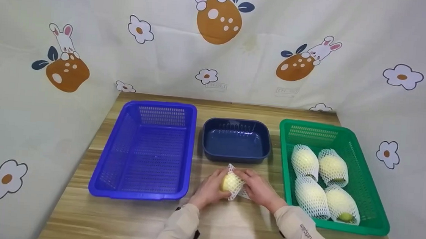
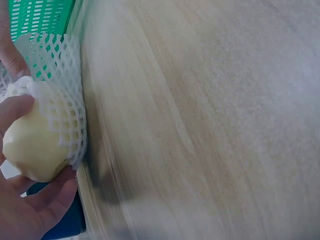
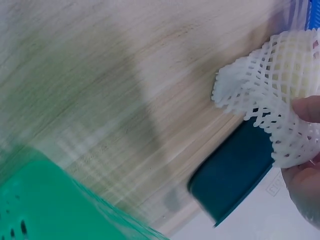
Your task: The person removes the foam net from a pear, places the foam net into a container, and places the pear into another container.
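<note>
Between both hands, in front of the dark blue basin (image 1: 235,144), is a smooth pale yellow fruit (image 1: 231,182) of a kind I cannot tell, partly covered by a white foam net sleeve (image 3: 250,90). My left hand (image 1: 211,189) grips the fruit's bare end, thumb on one side and fingers on the other, as the left wrist view shows. My right hand (image 1: 258,189) pinches the foam net at the other end, where the loose mesh extends past the fruit. Part of the fruit is hidden by the fingers and mesh.
Several fruits in foam nets (image 1: 309,197) lie in a green plastic basket (image 1: 376,193) on the right. A blue plastic basket (image 1: 192,152) stands on the left. All rest on a wooden table (image 1: 227,230), with a patterned cloth (image 1: 164,62) hanging behind and at the sides.
</note>
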A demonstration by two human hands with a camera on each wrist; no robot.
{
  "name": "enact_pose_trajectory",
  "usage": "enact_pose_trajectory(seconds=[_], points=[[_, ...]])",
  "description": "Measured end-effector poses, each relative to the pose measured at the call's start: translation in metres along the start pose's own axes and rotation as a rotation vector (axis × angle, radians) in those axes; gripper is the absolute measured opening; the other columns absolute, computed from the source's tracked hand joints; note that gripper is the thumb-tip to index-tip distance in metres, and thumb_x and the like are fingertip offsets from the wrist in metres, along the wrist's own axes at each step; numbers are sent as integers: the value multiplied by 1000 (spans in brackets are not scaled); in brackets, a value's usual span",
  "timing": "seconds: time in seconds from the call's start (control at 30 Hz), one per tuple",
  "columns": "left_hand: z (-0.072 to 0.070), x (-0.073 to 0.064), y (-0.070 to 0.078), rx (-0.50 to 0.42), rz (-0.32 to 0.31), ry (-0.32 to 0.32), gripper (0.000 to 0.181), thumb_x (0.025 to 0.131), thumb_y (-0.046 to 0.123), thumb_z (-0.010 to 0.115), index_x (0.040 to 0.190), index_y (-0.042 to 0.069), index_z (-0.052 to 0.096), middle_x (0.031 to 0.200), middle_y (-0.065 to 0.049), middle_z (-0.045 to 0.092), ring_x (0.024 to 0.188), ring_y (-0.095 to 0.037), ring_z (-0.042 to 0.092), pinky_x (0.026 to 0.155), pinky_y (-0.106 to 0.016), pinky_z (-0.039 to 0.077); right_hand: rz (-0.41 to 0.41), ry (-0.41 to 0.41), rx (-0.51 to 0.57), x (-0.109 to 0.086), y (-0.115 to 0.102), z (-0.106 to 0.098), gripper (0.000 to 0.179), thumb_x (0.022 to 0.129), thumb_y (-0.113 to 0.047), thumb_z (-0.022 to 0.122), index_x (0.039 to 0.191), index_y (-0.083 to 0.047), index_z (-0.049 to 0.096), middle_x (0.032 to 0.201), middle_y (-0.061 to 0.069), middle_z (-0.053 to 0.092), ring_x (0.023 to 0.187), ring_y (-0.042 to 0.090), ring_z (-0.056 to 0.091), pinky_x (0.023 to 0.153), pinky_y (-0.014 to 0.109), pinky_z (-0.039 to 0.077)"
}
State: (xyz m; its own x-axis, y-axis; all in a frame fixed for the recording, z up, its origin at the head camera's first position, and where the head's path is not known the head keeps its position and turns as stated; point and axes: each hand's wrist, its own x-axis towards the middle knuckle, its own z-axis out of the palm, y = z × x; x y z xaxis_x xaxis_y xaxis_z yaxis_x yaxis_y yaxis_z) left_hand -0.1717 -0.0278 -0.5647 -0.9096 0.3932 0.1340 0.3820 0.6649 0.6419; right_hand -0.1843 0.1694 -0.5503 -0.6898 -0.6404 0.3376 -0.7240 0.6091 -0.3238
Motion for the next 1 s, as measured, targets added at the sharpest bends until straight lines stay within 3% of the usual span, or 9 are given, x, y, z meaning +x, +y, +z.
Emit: enact_pose_trajectory(seconds=[0.2,0.4,0.6,0.87,1.0], points=[[0,-1,1,-5,16,11,72,68,27,73,131,11,41,115,-10,49,96,-30,52,80,-41,42,-20,29,-72,2,1,-3,53,67,7,58,117,-10,56,102,6,57,90,23,52,69,35,47],[-1,-1,1,-44,-10,31,74,66,29,73,131,13,41,113,-10,46,92,-28,53,77,-40,43,-2,-25,-85,0,1,-1,70,62,2,65,128,-11,46,104,6,53,91,22,48,73,35,45],[0,0,0,-59,1,47,75,64,29,74,129,12,42,110,-9,44,90,-26,52,76,-38,44,11,-12,-82,-3,1,-1,65,67,8,58,127,-13,47,103,6,53,91,22,49,71,35,46],[-2,-3,1,-96,-43,-18,76,65,31,73,132,18,40,113,-5,44,92,-23,51,77,-36,42,-18,-7,-160,-2,2,-1,58,64,9,56,117,-13,55,95,3,57,85,21,51,67,36,47],[-1,-4,1,-59,-56,-40,76,66,33,72,133,17,38,117,-9,46,97,-27,50,82,-41,40,-19,-16,-187,-2,2,-2,62,61,9,56,118,-14,56,94,3,57,84,21,50,66,34,46]])
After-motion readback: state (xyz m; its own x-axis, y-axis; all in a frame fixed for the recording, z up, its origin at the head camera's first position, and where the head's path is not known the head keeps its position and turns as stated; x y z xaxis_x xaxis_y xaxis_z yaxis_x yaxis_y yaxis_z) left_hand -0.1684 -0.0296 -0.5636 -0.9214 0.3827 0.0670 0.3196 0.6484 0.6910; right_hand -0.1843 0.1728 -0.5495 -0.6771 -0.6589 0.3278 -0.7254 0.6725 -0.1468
